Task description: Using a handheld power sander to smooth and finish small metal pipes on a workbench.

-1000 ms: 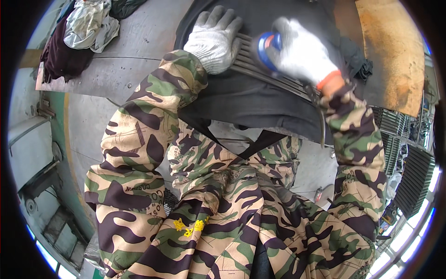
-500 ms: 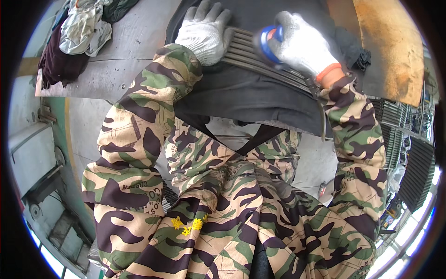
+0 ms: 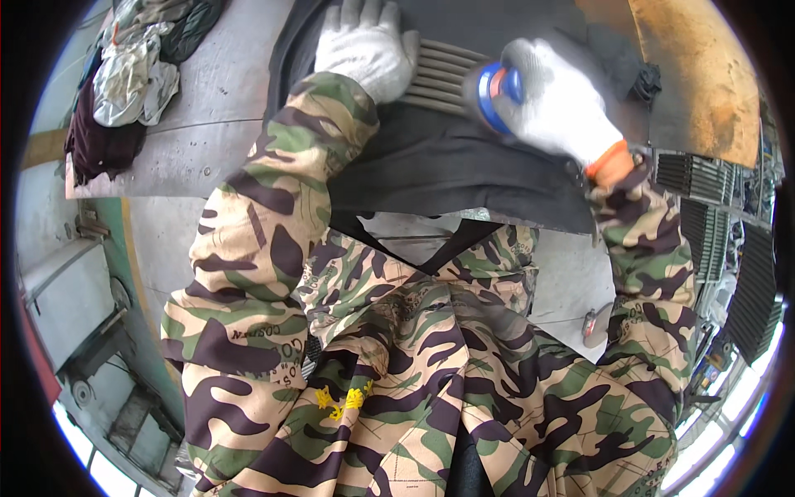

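On a dark cloth [image 3: 447, 157] spread over the worktop lies a metal piece with several parallel grey slats [image 3: 443, 73]. My left hand [image 3: 364, 54], in a white and grey work glove, rests flat across its left end, fingers stretched out. My gloved right hand [image 3: 551, 95] is wrapped around a blue palm sander [image 3: 490, 106] with a reddish part on top. The sander sits on the slats toward their right side, and its pad is blurred. The right end of the slats is hidden beneath the sander and my right hand.
Crumpled rags, white [image 3: 124, 87] and dark maroon [image 3: 98, 145], are heaped at the worktop's left. A stained brownish board [image 3: 704, 74] lies at the right, with a small black cloth [image 3: 646, 83] beside it. Racks of slatted metal parts [image 3: 696, 178] stand beyond the right edge.
The slatted piece now lies more level across the view. My right hand and the sander appear slightly lower and farther right; the left hand still presses on the slats. The whole view has shifted a little.
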Available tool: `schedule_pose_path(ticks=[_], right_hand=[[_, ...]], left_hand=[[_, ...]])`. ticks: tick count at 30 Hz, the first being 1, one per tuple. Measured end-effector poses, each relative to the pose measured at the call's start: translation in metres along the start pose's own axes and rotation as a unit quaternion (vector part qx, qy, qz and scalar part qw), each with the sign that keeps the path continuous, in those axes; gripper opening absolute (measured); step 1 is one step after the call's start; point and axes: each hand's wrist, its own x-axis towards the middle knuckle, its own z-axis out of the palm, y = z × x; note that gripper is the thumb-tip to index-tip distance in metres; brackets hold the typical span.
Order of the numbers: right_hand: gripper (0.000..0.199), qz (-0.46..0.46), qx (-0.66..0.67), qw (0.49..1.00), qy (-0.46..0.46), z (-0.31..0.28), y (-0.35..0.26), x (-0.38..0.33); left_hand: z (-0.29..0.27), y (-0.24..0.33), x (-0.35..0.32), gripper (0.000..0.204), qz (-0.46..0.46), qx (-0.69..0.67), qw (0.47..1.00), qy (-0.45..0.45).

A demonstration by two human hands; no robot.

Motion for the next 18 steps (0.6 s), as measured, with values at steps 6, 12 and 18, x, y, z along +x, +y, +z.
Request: schedule_pose_path(ticks=[6,12,18], right_hand=[[0.043,0.026,0.003,0.999,-0.028,-0.007,0.017,-0.016],[0.040,0.039,-0.013,0.999,-0.006,-0.005,0.036,-0.002],[0.038,0.053,-0.004,0.997,-0.048,-0.026,0.029,-0.007]], left_hand=[[-0.004,-0.007,0.005,0.051,0.064,-0.030,0.997,-0.024],[-0.007,-0.003,-0.004,0.060,0.156,-0.083,0.982,-0.069],[-0.011,0.017,0.009,0.055,0.032,-0.030,0.995,-0.092]])
